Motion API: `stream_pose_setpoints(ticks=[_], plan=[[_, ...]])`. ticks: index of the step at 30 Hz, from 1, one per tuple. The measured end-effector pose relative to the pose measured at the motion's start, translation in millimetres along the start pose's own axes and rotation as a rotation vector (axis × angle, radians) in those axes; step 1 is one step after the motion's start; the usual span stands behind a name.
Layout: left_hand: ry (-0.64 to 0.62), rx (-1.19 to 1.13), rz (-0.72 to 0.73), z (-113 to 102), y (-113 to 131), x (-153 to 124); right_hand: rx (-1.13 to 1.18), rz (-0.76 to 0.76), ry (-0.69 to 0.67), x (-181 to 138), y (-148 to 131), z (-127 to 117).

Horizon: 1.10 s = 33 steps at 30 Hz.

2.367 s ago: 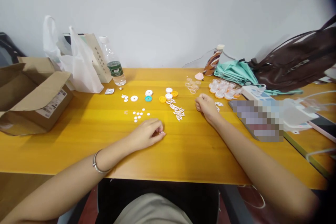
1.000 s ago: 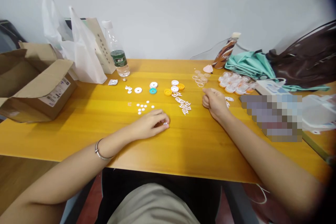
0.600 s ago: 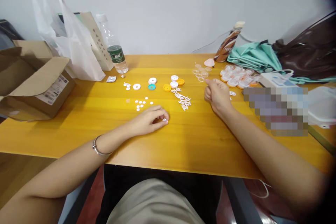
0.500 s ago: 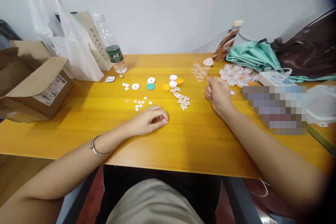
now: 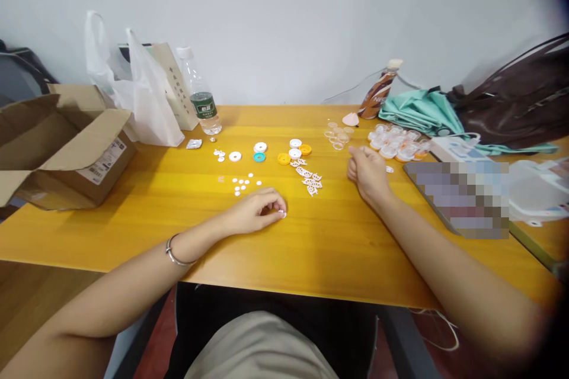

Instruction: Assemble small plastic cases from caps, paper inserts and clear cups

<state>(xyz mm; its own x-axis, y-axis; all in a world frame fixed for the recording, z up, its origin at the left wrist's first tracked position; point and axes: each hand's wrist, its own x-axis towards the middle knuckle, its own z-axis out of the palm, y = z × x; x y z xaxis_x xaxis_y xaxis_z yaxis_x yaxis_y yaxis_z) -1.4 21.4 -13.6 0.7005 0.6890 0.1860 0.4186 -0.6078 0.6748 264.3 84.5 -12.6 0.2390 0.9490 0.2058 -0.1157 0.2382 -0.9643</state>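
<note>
My left hand (image 5: 258,211) rests low over the table with thumb and forefinger pinched on a small white disc (image 5: 283,213). Farther right, my right hand (image 5: 370,173) is curled closed on the tabletop; whatever its fingers may hold is hidden. Several loose small white discs (image 5: 241,181) lie beyond my left hand. Between the hands is a cluster of white openwork pieces (image 5: 307,176). Behind them sit round white caps (image 5: 295,154), yellow caps (image 5: 284,159) and a teal ring (image 5: 259,157). Clear rings (image 5: 338,137) lie just past my right hand.
Clear-topped round pieces (image 5: 397,143) are grouped at right, near a tablet-like device (image 5: 438,201). A brown bottle (image 5: 377,93) and green cloth (image 5: 413,111) stand behind. At left are an open cardboard box (image 5: 80,160), a white plastic bag (image 5: 153,112) and a water bottle (image 5: 205,109).
The head view has tilted up and shifted slightly, so the table sits lower in the picture. Both hands keep nearly the same poses and places on the table.
</note>
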Motion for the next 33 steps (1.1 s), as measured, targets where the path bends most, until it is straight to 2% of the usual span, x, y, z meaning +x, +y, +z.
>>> stream_pose_setpoints(ticks=[2, 10, 27, 33], plan=[[0.0, -0.001, -0.005, 0.0, 0.1, 0.1, -0.008, 0.066, -0.037, 1.3, 4.8, -1.1], [0.0, -0.01, 0.0, 0.9, -1.9, 0.0, -0.012, 0.13, -0.101, 0.5, 7.1, -1.7], [0.087, 0.008, -0.005, 3.2, -2.1, -1.3, -0.031, 0.119, -0.114, 3.7, 11.1, -3.1], [0.13, -0.036, -0.08, 1.2, -3.9, -1.5, -0.023, 0.125, -0.119, 2.8, 9.0, -1.3]])
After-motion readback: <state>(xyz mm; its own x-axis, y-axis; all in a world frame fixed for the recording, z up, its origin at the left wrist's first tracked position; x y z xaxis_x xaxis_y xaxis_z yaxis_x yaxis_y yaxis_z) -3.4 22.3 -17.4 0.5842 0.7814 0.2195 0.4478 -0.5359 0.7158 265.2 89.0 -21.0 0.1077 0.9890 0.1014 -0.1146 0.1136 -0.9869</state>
